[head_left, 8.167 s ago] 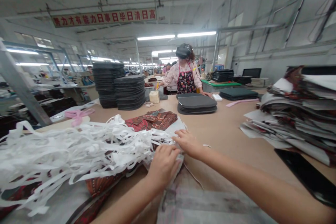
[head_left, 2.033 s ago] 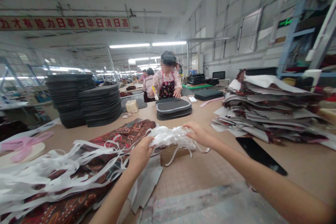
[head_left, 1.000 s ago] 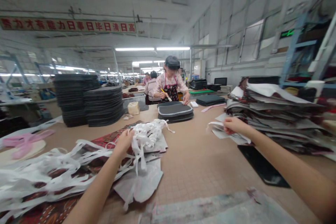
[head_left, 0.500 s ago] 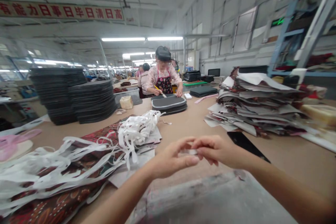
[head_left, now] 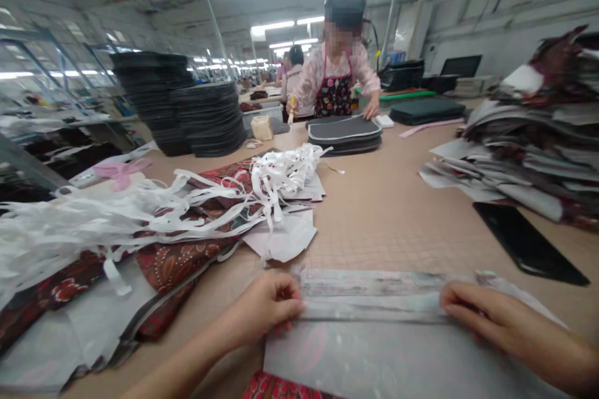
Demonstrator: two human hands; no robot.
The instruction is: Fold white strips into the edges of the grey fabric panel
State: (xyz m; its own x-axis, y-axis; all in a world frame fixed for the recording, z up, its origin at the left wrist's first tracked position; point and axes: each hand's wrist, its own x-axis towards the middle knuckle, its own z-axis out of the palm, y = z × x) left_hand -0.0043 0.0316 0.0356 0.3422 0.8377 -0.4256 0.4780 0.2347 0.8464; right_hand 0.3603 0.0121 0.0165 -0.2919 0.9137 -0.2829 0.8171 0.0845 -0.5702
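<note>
At the near edge of the tan table (head_left: 388, 218), 2 hands stand well apart on 1 pale non-woven sheet (head_left: 374, 349), its far side folded into a flat band. The left hand (head_left: 264, 305) curls closed on the band's left end; the right hand (head_left: 486, 312) clamps the right end under its fingers. To the left lie paisley fabric (head_left: 173, 265) and a tangle of white strips (head_left: 281, 174). To the right sit 1 black slab (head_left: 526, 243) and a ragged paper stack (head_left: 528, 162). Far off, 2 tall black stacks (head_left: 210, 118) rise left, and a co-worker (head_left: 339, 68) leans over gray pads (head_left: 344, 134).
</note>
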